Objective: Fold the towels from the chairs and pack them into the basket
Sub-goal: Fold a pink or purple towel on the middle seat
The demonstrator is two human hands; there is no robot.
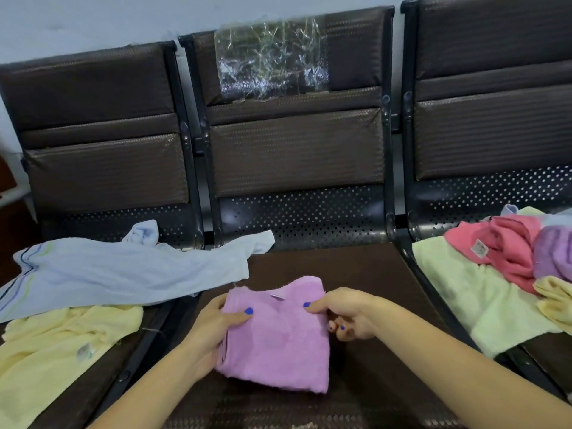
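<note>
A pink-purple towel [278, 339], folded into a rough square, lies on the middle chair seat [371, 274]. My left hand [213, 329] grips its left edge, thumb on top. My right hand [343, 314] pinches its upper right edge. A small label shows near the towel's top edge. No basket is in view.
A light blue towel [123, 270] and a yellow towel [52, 354] lie spread on the left seat. On the right seat are a pale green towel [464, 292], a pink towel [507, 252], a purple towel [554, 252] and a yellow one [557, 298]. Crinkled clear plastic [269, 57] covers the middle backrest.
</note>
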